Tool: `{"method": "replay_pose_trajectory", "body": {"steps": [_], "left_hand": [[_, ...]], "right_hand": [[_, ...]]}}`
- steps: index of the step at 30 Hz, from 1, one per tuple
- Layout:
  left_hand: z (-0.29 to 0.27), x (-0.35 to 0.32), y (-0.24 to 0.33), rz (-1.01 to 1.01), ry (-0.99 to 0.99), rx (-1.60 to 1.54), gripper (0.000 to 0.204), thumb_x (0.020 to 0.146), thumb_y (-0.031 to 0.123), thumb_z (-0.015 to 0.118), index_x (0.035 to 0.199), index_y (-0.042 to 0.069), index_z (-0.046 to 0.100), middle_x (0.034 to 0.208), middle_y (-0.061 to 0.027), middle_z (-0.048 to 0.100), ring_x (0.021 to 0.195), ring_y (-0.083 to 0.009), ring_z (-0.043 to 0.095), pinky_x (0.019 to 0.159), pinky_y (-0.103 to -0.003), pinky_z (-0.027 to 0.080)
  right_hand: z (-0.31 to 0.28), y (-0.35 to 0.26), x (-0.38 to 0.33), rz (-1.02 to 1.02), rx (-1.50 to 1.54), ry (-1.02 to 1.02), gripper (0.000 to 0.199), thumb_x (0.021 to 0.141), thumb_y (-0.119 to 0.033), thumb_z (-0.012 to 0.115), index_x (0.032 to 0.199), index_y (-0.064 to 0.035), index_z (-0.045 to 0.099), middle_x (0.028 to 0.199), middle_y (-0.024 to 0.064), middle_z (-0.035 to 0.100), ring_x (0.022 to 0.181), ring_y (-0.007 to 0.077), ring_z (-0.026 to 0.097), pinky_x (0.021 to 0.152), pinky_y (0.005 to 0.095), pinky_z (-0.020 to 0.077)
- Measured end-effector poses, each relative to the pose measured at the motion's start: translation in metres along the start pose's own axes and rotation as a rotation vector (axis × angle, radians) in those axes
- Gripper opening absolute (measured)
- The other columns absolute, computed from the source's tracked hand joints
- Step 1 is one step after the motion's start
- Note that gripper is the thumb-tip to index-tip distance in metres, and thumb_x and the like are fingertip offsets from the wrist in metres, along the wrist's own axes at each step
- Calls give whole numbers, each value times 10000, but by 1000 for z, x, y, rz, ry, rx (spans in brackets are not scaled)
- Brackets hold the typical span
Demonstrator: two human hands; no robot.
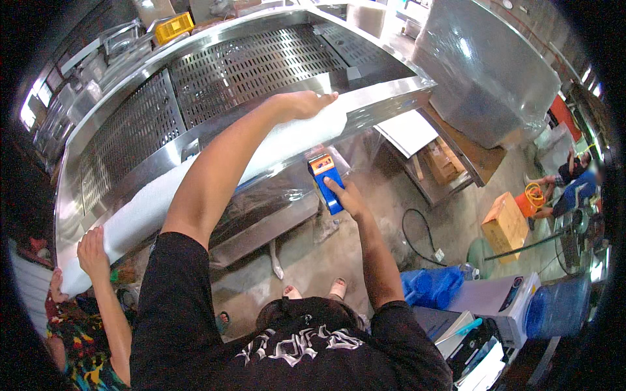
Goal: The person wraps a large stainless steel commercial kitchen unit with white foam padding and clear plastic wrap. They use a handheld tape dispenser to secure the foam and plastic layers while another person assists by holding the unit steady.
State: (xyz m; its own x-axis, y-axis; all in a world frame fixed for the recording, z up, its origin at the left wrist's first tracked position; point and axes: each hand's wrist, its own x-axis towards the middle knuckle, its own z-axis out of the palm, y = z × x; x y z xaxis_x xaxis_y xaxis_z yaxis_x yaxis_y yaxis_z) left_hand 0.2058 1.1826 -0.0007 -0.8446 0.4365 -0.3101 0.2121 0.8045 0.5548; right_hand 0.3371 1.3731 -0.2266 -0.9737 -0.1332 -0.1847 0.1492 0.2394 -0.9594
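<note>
A long strip of white foam sheet point(274, 146) lies along the near rim of a big stainless steel unit point(385, 91) with slotted panels. My left hand point(300, 105) is on the strip near its right end, holding it against the metal, with some fingers hidden. Below the strip, my right hand point(349, 197) grips a blue box-shaped object point(330, 188) with an orange and black end; its exact kind is unclear. At the far left, another person's hand point(93, 251) rests on the strip's left end, beside that person's other hand point(57, 283).
A film-wrapped metal piece point(486, 72) stands at the right, beside a low wooden table point(427, 186). A black cable point(417, 228) and a cardboard box point(505, 226) are on the floor. Water bottles point(557, 311) stand at the lower right. People sit farther right.
</note>
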Motion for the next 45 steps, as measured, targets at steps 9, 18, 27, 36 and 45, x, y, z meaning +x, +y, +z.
{"method": "replay_pose_trajectory", "body": {"steps": [9, 18, 27, 36, 45], "left_hand": [[7, 8, 0, 1, 134, 86, 898, 1005, 777, 309, 1326, 23, 676, 1314, -236, 671, 1197, -371, 640, 1000, -464, 510], [8, 28, -29, 9, 176, 62, 874, 1021, 749, 334, 1331, 5, 672, 1298, -205, 682, 1149, -318, 635, 1008, -436, 497], [51, -24, 31, 534, 1012, 550, 425, 1010, 380, 549, 1191, 13, 667, 1039, -237, 707, 1023, -410, 685, 923, -494, 537], [190, -9, -118, 445, 109, 1320, 804, 995, 309, 528, 1646, 8, 163, 1744, -142, 85, 1610, -268, 104, 1320, -394, 60], [214, 0, -129, 368, 382, 1546, 740, 974, 256, 552, 1607, -13, 280, 1721, -160, 190, 1603, -273, 137, 1321, -399, 72]], "right_hand": [[-9, 45, -10, 113, -106, -14, 761, 868, -711, 684, 940, 41, 772, 813, 114, 731, 712, 188, 686, 672, 346, 532], [-9, 52, 9, 192, -348, 12, 840, 830, -764, 682, 904, 68, 768, 865, 164, 750, 754, 247, 714, 709, 371, 547], [-9, 90, 40, 214, -302, 19, 954, 788, -847, 632, 1037, 64, 763, 1039, 283, 749, 961, 399, 739, 873, 465, 558], [15, 100, 35, 157, -206, 41, 798, 844, -740, 677, 1010, 35, 769, 918, 180, 749, 838, 278, 705, 769, 406, 544], [-13, 20, 24, 153, -858, -38, 773, 830, -757, 657, 999, -16, 794, 985, 192, 773, 892, 324, 751, 802, 438, 572]]}}
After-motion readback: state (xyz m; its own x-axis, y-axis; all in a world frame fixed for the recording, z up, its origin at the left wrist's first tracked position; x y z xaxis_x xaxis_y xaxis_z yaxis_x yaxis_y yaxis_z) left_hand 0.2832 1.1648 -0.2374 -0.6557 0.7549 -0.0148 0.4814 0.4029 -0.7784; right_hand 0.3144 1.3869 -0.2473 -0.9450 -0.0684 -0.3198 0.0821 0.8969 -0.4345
